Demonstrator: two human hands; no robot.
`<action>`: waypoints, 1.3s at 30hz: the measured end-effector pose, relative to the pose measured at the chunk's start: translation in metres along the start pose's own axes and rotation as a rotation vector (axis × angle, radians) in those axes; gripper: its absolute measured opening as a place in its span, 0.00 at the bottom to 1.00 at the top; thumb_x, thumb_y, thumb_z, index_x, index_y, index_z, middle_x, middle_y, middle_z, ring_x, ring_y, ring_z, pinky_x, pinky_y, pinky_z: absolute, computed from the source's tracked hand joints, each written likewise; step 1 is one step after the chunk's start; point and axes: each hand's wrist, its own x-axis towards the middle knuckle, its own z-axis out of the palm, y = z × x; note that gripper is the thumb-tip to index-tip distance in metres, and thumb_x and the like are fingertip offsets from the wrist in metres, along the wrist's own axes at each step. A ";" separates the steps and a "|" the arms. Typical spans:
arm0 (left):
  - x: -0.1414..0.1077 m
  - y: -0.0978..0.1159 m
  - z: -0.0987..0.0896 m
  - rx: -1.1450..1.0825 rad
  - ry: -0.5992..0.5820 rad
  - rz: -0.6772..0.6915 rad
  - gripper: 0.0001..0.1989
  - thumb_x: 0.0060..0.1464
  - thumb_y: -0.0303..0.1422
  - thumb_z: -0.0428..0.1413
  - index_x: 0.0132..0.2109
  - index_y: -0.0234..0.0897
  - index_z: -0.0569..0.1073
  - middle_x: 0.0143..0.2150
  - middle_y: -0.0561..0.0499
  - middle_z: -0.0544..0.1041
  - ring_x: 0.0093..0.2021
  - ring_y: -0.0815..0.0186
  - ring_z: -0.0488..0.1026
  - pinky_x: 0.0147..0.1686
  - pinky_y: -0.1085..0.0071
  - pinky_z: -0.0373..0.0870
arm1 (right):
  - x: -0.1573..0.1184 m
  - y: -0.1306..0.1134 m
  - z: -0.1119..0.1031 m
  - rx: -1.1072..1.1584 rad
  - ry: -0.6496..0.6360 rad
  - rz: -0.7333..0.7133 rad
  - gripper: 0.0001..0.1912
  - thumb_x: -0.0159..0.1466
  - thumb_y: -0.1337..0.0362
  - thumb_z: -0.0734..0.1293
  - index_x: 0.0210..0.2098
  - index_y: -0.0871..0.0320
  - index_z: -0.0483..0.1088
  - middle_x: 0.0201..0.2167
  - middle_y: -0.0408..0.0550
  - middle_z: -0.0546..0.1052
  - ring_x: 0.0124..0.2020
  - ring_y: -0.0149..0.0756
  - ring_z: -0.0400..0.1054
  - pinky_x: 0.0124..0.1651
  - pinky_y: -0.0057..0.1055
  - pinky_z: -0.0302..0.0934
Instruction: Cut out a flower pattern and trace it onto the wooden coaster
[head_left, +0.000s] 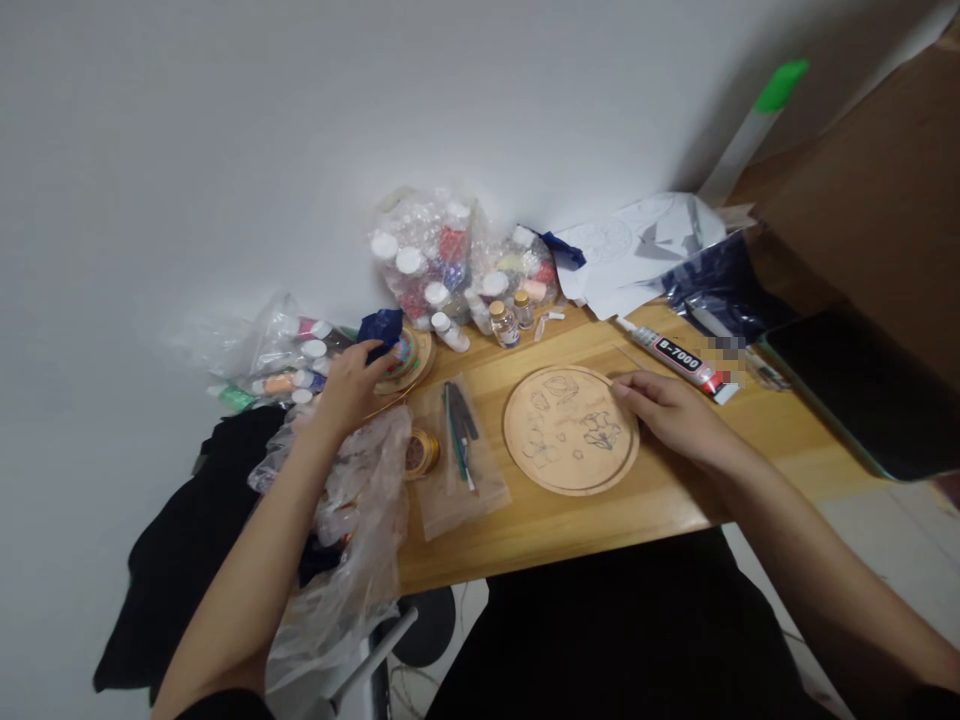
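On the wooden table lies a round wooden board (561,470) with pencil-like outline drawings on its face. My right hand (667,408) grips its right rim between thumb and fingers. Farther left, my left hand (352,385) has its fingers closed at a crumpled dark blue plastic piece (380,326), over the edge of a smaller round wooden piece (421,360) with a coloured pattern. The fingers partly hide that pattern. Beside the left wrist is a spool of golden thread (422,454). A clear zip bag (457,510) with tweezers and pen-like tools lies between my hands.
Bags of small white-capped bottles (424,260) stand along the wall, with two small cork-topped jars (504,325) in front. To the right are a B-7000 glue tube (679,362), paper sheets (622,250), a dark phone (862,390) and a cardboard box (870,200). Crumpled clear plastic (367,490) hangs over the left edge.
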 end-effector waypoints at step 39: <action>-0.042 0.143 -0.057 0.263 -0.502 -0.194 0.19 0.53 0.19 0.49 0.50 0.32 0.73 0.45 0.36 0.77 0.45 0.48 0.74 0.37 0.60 0.66 | 0.000 0.000 -0.001 0.001 0.007 0.017 0.27 0.55 0.40 0.63 0.34 0.58 0.72 0.31 0.49 0.76 0.30 0.36 0.67 0.35 0.32 0.63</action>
